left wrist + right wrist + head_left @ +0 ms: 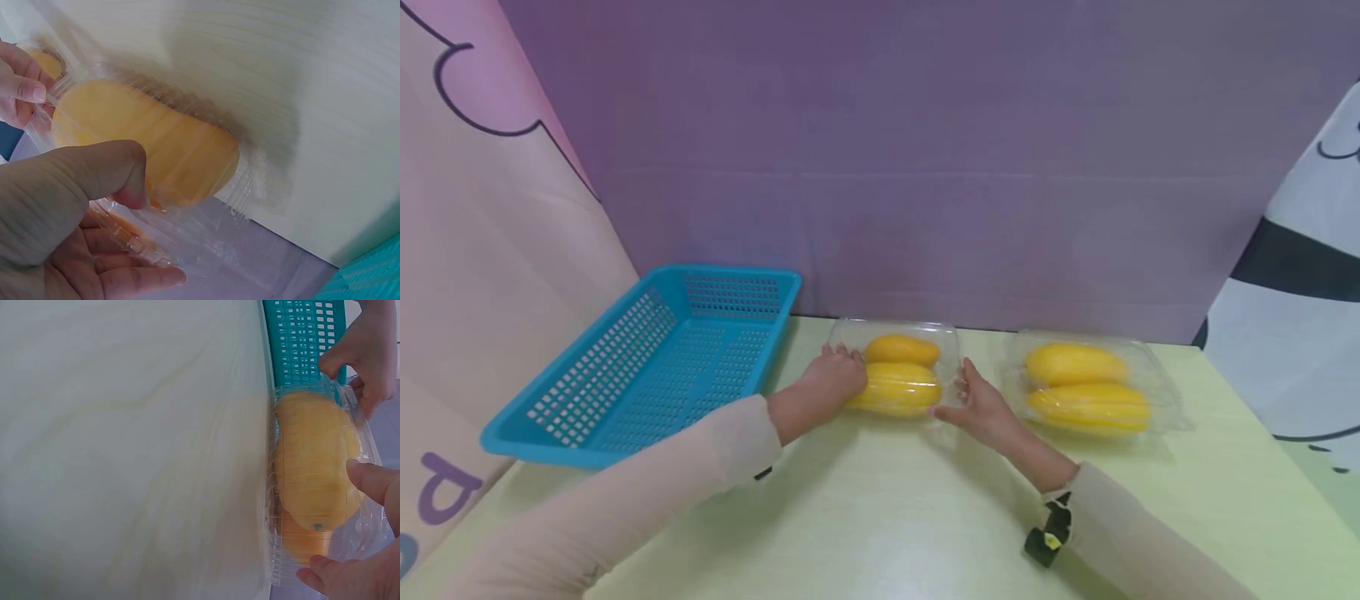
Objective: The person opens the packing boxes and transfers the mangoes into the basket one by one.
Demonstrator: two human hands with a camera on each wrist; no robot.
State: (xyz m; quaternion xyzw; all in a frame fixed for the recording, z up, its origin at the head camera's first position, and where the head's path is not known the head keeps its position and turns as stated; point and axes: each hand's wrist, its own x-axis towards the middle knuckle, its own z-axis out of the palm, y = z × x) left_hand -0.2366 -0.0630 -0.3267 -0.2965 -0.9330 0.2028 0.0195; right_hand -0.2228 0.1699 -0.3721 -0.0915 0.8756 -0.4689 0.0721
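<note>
A plain purple backdrop (925,150) rises behind a pale wood-grain table (910,533), with a light printed cloth (490,233) on the left and a white and black printed panel (1300,350) on the right. At the table's far side, about the middle, sits a clear container (950,342) with two yellow fruits inside, the smaller fruit (901,350) behind the larger, ribbed fruit (901,387). Both hands are at it. The left hand (826,382) clasps its left end, and the left wrist view shows a bent thumb on the plastic and the other fingers on the opposite side. The right hand (988,410) grips the right end between thumb and fingers — the thumb toward the near corner, the fingertips farther back. Whether the container's base lies flat on the table or is slightly raised, I cannot tell. To its right, apart from it, stands a second clear container (1161,387), also holding two yellow fruits, one behind the other. On the left is a blue basket (587,354) with perforated walls. Both arms wear long light sleeves (1150,537), and a black device (1043,546) shows at the right cuff.
</note>
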